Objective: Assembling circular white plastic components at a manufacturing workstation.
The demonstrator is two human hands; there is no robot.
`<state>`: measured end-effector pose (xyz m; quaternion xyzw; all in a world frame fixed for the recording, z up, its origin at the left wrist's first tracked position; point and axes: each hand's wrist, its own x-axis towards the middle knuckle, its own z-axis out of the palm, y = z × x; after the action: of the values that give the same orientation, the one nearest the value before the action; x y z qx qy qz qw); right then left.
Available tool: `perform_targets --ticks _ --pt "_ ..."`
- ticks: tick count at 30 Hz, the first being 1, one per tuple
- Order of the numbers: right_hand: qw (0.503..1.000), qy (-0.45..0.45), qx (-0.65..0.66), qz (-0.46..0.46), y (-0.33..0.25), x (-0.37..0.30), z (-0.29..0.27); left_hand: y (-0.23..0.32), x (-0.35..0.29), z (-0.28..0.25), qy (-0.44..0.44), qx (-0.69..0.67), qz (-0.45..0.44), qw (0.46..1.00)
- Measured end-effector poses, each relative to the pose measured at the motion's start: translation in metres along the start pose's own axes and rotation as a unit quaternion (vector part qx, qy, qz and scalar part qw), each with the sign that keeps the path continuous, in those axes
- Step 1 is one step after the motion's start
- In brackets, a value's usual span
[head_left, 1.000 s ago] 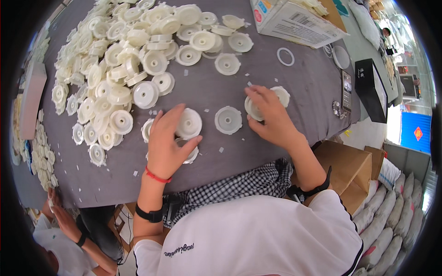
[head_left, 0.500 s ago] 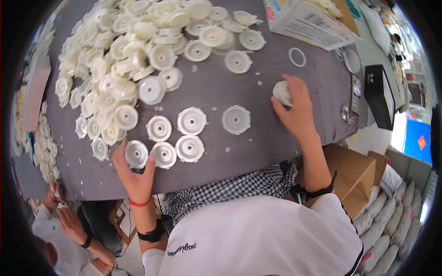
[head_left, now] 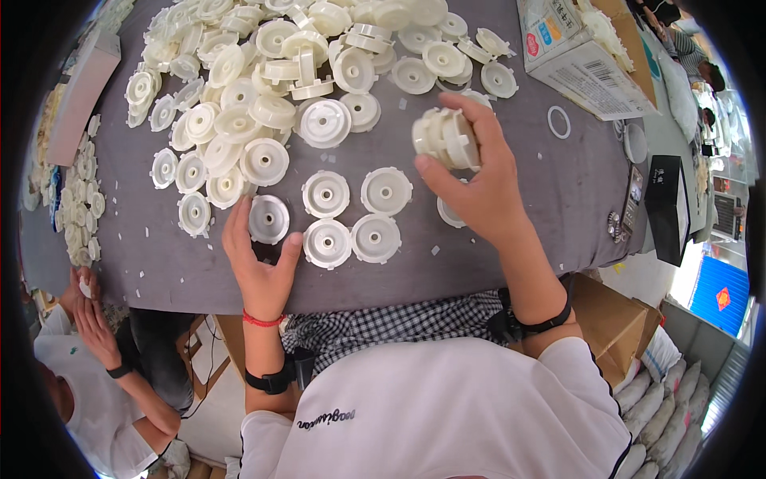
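Observation:
My right hand is raised above the grey cloth, thumb and fingers closed around a small stack of cream plastic caps with notched rims. Partly covered by that hand, a flat white cap lies on the cloth. My left hand rests on the cloth with thumb and fingers spread on either side of a single white cap; a gap shows between thumb and cap. Beside it, several white caps lie hollow side up in a two-by-two block, each with a central hole.
A large heap of cream caps covers the far left of the table. At the far right stand a printed carton, a loose white ring and a black box. A co-worker's hands are at lower left.
My right hand has moved left with the caps, nearer the block. My left thumb has opened away from the single cap. The whole view has shifted, so the table appears further right.

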<state>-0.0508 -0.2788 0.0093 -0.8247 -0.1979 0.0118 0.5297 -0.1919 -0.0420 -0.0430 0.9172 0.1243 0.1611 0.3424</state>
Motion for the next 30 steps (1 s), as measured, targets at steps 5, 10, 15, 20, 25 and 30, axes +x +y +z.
perform_targets --ticks 5,10,15,20,25,30 --pt "0.964 -0.217 -0.145 -0.058 0.007 -0.014 -0.006 0.006 -0.01 0.006 0.022 0.03 0.041 0.998" --pt "0.883 -0.406 -0.237 -0.009 -0.016 0.005 -0.006 0.015 -0.033 0.008 0.058 0.015 -0.01 0.998" --pt "0.989 -0.099 -0.088 0.07 -0.033 0.045 -0.097 0.0 -0.059 0.004 0.061 0.027 -0.028 0.997" --pt "0.908 0.138 -0.365 0.154 -0.006 0.11 -0.238 0.004 -0.052 0.008 0.042 0.062 0.055 0.996" --pt "0.947 0.131 -0.284 -0.069 0.01 0.1 -0.122 -0.001 -0.06 0.007 0.052 0.078 0.055 0.994" --pt "0.928 -0.183 -0.237 -0.222 0.023 0.08 0.024 0.0 -0.054 0.015 0.075 0.068 0.075 0.992"
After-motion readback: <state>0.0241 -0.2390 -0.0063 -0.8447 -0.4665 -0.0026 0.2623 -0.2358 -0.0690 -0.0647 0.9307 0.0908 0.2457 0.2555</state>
